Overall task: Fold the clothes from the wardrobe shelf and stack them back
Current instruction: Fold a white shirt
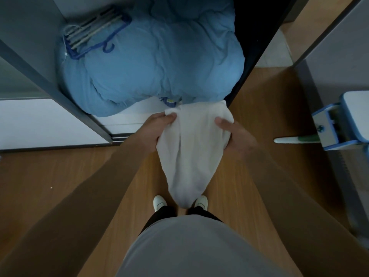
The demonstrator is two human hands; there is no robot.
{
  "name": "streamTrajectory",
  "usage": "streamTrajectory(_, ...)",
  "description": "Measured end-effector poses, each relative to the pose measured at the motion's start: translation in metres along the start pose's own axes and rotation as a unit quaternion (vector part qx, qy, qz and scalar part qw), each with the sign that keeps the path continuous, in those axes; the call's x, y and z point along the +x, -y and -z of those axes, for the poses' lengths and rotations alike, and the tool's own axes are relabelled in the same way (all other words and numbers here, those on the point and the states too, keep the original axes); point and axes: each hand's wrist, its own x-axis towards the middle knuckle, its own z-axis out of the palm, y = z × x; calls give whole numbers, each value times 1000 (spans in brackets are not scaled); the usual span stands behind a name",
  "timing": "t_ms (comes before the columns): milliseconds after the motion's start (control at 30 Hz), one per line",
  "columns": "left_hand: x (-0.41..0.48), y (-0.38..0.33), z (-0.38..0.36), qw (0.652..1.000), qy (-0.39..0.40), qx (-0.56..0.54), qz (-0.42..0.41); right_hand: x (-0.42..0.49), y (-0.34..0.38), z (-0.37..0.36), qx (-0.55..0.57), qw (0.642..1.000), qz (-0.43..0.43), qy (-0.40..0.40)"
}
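A white garment [191, 156] hangs from both my hands in front of the open wardrobe, its lower end drooping down to my shoes. My left hand [157, 129] grips its upper left edge, fingers curled into the cloth. My right hand [233, 136] holds the upper right side, thumb on top and fingers under the fabric. The garment's top edge lies just at the front of the wardrobe shelf [139, 116], below a big blue duvet [155, 62] that fills the shelf.
Blue and pale hangers [95, 35] lie on the duvet at the back left. A grey wardrobe panel [50, 84] stands at the left, a dark one [253, 47] at the right. A blue and white mop bucket [343, 120] sits on the wooden floor [60, 176] to the right.
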Motion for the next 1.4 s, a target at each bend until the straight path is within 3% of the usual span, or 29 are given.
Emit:
streamTrajectory(133,-6,-9,10,995,45,-48,70,2,-6,-15,-86,995,45,-23)
streamTrajectory(333,-10,19,29,986,151,-73,6,18,-7,-25,-24,989,-17,-142)
streamTrajectory(433,-10,28,22,993,70,-95,-25,19,-4,-22,-26,990,-33,-131)
streamTrajectory(600,-4,22,10,992,-15,-116,-38,14,-1,-10,-178,983,-21,-49)
streamTrajectory(800,3,12,20,987,-134,-90,-15,10,-8,-6,-149,984,58,-74)
streamTrajectory(1000,10,8,25,987,-150,-17,49,10,-7,-9,-263,943,152,-135)
streamTrajectory(1133,10,8,26,985,-140,-32,93,9,-4,-8,-330,938,86,-66)
streamTrajectory(1200,10,7,28,985,-130,-48,102,11,-6,-12,-415,907,73,-18)
streamTrajectory(1267,10,5,31,986,-120,-44,110,19,-13,-14,-567,818,95,2)
streamTrajectory(1333,10,4,33,986,-117,-30,115,28,-23,-13,-662,738,127,-29)
streamTrajectory(1400,9,3,35,986,-118,-14,118,34,-28,-10,-697,698,144,-83)
